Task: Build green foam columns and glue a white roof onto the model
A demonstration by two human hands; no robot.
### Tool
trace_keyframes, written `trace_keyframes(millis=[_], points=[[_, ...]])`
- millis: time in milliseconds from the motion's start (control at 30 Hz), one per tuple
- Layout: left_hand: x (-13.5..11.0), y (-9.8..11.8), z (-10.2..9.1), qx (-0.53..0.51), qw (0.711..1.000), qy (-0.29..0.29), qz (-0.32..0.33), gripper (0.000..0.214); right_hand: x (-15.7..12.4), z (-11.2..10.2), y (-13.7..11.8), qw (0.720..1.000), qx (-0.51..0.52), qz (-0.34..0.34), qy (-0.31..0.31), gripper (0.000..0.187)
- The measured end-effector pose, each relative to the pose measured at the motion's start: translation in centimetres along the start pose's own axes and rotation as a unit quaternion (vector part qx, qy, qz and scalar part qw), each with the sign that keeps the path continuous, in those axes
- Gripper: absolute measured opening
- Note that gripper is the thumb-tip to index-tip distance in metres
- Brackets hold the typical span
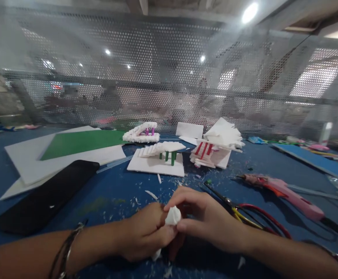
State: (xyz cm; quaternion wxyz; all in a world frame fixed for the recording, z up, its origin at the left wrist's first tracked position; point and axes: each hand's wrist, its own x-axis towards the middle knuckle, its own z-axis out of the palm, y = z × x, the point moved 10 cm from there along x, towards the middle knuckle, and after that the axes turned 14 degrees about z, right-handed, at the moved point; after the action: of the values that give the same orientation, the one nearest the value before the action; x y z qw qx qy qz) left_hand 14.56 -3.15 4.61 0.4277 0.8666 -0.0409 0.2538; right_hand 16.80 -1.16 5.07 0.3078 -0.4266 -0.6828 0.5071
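A small, crumpled white wad (173, 216) sticks up between my two hands; whether it is paper, tissue or foam I cannot tell. My left hand (147, 230) is closed around it, and a bit of white shows below the fist. From the right, my right hand (206, 217) pinches the wad with its thumb and curved fingers. Beyond my hands stands a small white step model (157, 164) with green posts on a flat base. To its right is a white model with red strips (205, 149), and behind it a white fluffy piece with purple posts (141, 133).
Pliers or scissors with red and yellow handles (261, 219) and a pink glue gun (290, 195) lie to the right. A black phone-like slab (49, 193), white sheets (26, 155) and a green sheet (84, 143) are on the left. White scraps litter the blue table (113, 186). A perforated metal screen (163, 73) stands behind.
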Motion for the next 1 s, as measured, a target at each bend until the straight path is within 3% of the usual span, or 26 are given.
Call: trace_keyframes(millis=[133, 333, 500, 733, 900, 1000], points=[[-0.1, -0.1, 0.5, 0.009, 0.999, -0.03, -0.01, 0.051, -0.3, 0.0, -0.4, 1.0, -0.007, -0.002, 0.001, 0.021], [-0.7, -1.0, 1.3, -0.074, 0.997, -0.016, -0.033, 0.054, -0.3, 0.0, 0.1, 1.0, 0.007, 0.006, -0.013, 0.016], [-0.7, -0.5, 1.2, -0.073, 0.997, -0.01, -0.016, 0.058, -0.7, -0.2, -0.5, 1.0, -0.002, 0.005, 0.019, 0.016], [-0.3, -0.1, -1.3, 0.045, 0.996, 0.081, 0.005, 0.053, -0.8, -0.8, -0.5, 0.998, 0.005, 0.023, 0.054, 0.014], [-1.1, -1.1, -3.2, 0.095, 0.979, 0.178, -0.035, 0.045, -0.9, -2.4, -0.3, 0.99, -0.029, 0.024, 0.137, 0.018], [-1.0, -1.0, -3.0, 0.112, 0.979, 0.167, -0.031, 0.043, -1.1, -2.5, -0.5, 0.989, -0.041, 0.017, 0.142, 0.016]])
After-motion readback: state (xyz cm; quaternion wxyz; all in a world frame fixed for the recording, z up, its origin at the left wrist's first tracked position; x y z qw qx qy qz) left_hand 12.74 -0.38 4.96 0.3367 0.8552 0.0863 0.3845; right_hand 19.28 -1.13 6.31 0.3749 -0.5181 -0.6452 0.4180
